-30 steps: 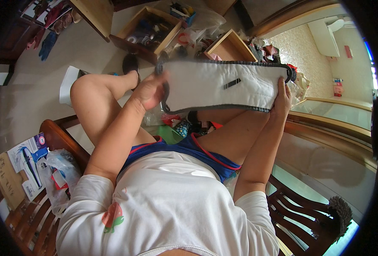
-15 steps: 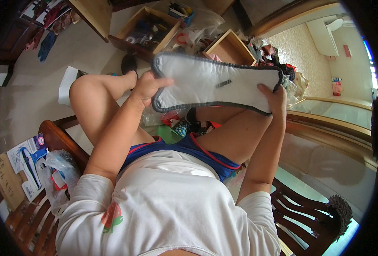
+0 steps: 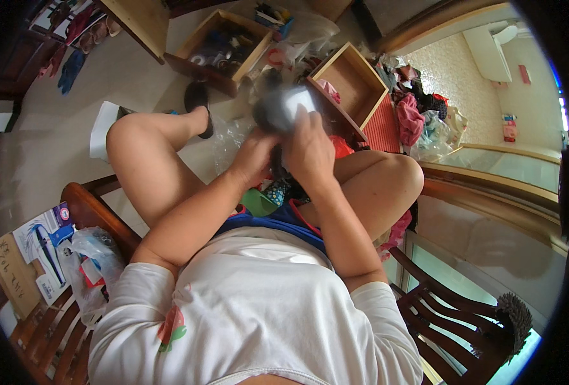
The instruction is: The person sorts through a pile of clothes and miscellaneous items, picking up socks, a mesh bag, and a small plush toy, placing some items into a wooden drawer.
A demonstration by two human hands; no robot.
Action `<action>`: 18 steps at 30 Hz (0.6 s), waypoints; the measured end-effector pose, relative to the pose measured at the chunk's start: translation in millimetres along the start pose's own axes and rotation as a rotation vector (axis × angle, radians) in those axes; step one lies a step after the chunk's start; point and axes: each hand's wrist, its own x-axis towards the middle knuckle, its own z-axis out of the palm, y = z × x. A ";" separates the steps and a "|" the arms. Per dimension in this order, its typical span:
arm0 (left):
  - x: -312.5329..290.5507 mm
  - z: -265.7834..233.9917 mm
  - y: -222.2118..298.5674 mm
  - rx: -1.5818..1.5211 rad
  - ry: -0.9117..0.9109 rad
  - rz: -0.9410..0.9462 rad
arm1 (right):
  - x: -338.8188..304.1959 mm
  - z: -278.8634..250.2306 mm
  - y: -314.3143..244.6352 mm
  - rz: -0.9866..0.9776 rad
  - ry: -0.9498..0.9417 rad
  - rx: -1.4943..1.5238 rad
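Observation:
Both hands have come together over the gap between my knees, around a white padded fabric piece with black edging (image 3: 298,101). It is bunched or folded up and smeared by motion, and its dark side shows on the left. My left hand (image 3: 255,154) is closed at its lower left part. Higher and to the right, my right hand (image 3: 310,144) grips the white part from above. The fingertips of both hands are partly hidden or blurred. Just below them, a green thing (image 3: 259,202) and a dotted blue cloth (image 3: 274,192) lie by my lap.
A wooden drawer of small items (image 3: 191,67) and another drawer (image 3: 348,90) lie on the floor ahead. Plastic bags and clothes (image 3: 411,119) are heaped at right. On the bench at left are a cardboard box (image 3: 15,276) and a plastic bag (image 3: 95,256).
The padded piece was stretched wide between my hands; now it is gathered into a small bundle. My right hand moved left to meet my left hand, which shifted right and slightly down.

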 end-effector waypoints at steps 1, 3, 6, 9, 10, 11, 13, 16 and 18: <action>-2.8 2.1 -0.5 -0.063 0.057 -0.026 | -0.9 2.6 0.3 -0.003 0.000 0.002; -2.7 -6.9 -5.2 -0.117 0.053 -0.035 | -1.5 6.9 1.3 0.000 -0.047 0.040; -5.0 -12.8 -11.2 -0.171 0.006 -0.007 | -1.0 10.1 8.2 0.016 -0.037 0.132; -12.4 3.4 -2.9 -0.177 -0.096 -0.084 | -11.0 18.0 -0.3 -0.027 -0.028 0.173; -12.4 0.5 -4.0 -0.176 -0.096 -0.083 | -13.7 11.0 -10.9 -0.079 -0.077 0.172; -12.2 -6.0 -6.4 -0.136 -0.068 -0.062 | -18.9 17.9 -12.0 -0.163 -0.020 0.175; -12.1 -17.1 -5.3 -0.160 0.020 -0.063 | -28.3 24.6 -13.1 -0.246 -0.033 0.198; -6.5 -30.9 0.5 -0.065 0.146 0.007 | -24.2 13.4 -6.1 -0.168 -0.237 0.507; -6.1 -22.7 11.6 -0.060 0.141 0.001 | -15.6 10.7 15.1 0.059 -0.068 0.712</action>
